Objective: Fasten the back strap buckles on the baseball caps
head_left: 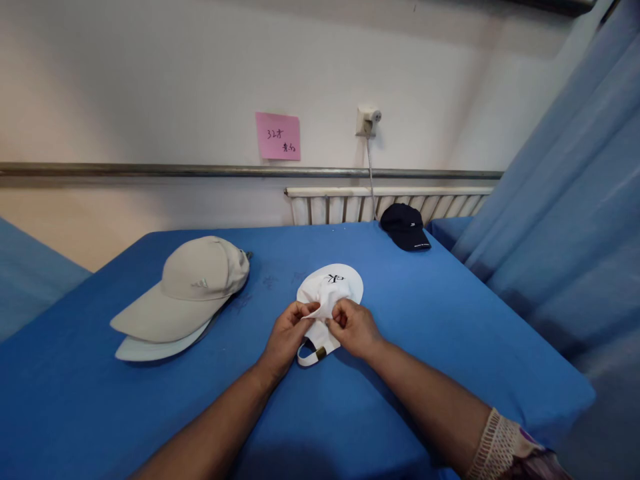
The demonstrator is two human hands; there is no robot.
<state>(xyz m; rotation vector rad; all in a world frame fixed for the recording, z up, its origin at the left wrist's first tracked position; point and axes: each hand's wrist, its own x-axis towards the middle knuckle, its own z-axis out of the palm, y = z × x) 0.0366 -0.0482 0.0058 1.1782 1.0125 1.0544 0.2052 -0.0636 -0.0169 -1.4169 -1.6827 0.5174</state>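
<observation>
A white cap with black lettering lies at the middle of the blue-covered table. Its brim points away from me, and its back strap with a brass-coloured buckle is nearest to me. My left hand pinches the crown's fabric from the left side. From the right, my right hand pinches the same crown, its fingers curled in. Between the two hands the cloth is bunched and creased. Part of the crown is hidden behind my fingers.
At the left, light beige caps are stacked, brims toward the lower left. A dark navy cap sits near the far right corner. Behind are a radiator, a wall rail, a pink note and a socket. Blue curtains hang right.
</observation>
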